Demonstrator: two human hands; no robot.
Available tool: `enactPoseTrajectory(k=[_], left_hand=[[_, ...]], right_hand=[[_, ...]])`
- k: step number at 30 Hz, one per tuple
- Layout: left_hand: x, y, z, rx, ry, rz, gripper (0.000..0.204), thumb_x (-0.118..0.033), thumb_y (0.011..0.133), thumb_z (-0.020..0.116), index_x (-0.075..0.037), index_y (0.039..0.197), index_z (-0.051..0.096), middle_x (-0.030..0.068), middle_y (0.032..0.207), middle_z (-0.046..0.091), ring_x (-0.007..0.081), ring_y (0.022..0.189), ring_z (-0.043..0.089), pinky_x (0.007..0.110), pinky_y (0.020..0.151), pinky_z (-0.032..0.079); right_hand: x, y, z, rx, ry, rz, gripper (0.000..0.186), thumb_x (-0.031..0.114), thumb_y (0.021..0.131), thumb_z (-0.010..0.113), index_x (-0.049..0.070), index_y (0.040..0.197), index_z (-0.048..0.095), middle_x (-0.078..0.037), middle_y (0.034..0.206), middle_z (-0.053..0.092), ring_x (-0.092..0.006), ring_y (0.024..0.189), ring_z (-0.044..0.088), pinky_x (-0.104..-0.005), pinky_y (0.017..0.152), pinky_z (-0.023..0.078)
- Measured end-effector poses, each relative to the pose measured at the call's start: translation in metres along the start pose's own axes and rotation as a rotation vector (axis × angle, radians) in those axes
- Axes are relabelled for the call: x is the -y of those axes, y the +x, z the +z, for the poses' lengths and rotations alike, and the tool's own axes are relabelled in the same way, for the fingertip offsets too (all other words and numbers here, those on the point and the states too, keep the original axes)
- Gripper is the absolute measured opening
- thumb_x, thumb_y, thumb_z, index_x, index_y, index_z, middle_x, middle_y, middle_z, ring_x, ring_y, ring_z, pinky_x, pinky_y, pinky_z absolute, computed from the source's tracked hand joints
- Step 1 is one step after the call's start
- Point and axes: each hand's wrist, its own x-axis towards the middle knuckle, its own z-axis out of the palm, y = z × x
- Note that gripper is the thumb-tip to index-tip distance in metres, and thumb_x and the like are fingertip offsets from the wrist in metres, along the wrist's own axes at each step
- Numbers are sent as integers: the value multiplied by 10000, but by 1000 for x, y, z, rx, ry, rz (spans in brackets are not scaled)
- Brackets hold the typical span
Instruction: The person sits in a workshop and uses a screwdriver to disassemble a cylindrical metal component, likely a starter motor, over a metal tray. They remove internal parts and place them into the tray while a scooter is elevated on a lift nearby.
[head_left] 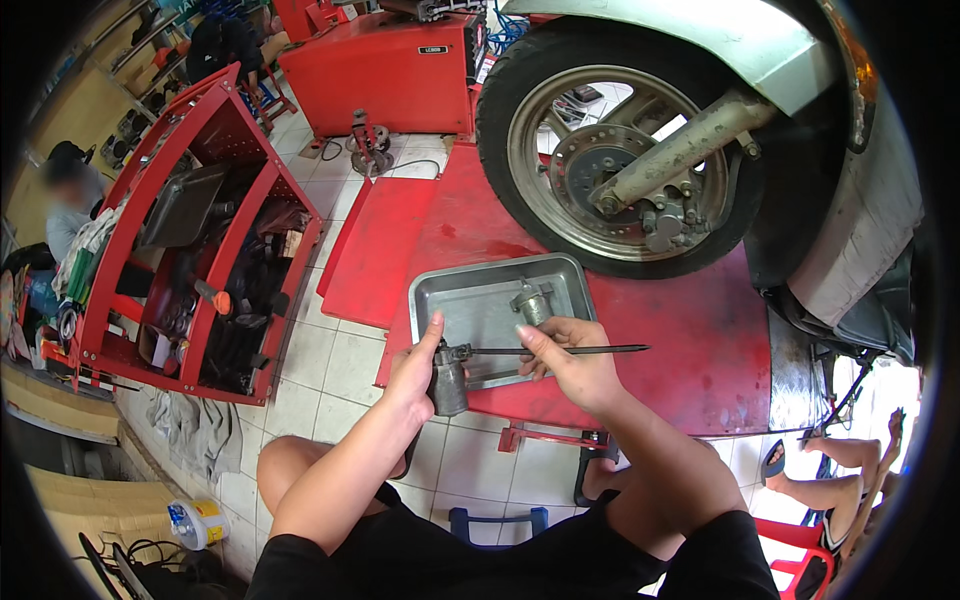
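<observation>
My left hand [406, 380] is closed around a grey, dirty cylindrical metal part [449, 388], thumb up along its side. My right hand [575, 362] pinches a long thin dark rod [622, 349] that looks like a screwdriver shaft. One end of the rod meets the top of the cylindrical part; the other end tapers and points right. Just beyond my right fingers, a second, smaller metal part [531, 303] rests in a shallow metal tray [425, 284]. Both hands are over the tray's near edge, and my right hand hides part of the rod.
The tray sits on a red platform [690, 350] beneath a motorcycle front wheel [497, 110] with a brake disc. At left stands a red tool cart [190, 292]; behind is a red cabinet [380, 80]. A person [70, 215] is at far left; another's legs [830, 490] show at right.
</observation>
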Motion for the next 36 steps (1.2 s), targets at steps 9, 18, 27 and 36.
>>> enactPoseTrajectory(k=[9,18,27,36], left_hand=[[-3,-8,-6,-54,18,16,640,-583,840,682,45,940,617,148,790,671,228,594,641,361,548,538],[-7,-11,-15,-66,12,19,629,-583,847,676,40,915,623,149,738,664,222,579,640,354,529,534],[-9,-10,-18,-85,-20,32,638,-590,843,676,43,903,618,151,725,657,222,564,637,358,510,532],[-6,-7,-19,-81,-23,28,642,-597,844,670,40,908,617,143,720,655,222,561,634,364,508,529]], right_hand=[[-21,11,6,85,135,-265,265,-21,815,744,-30,1033,594,-102,879,685,-149,808,677,-271,738,551],[-11,8,24,0,-111,-150,232,128,895,714,-57,994,616,-95,753,676,-134,661,658,-277,625,545],[-23,15,26,46,87,-268,210,-7,848,710,-32,1021,594,-71,782,657,-126,742,668,-247,663,541],[-8,7,26,39,55,-35,184,103,898,697,-39,976,611,-91,799,662,-136,689,668,-258,596,545]])
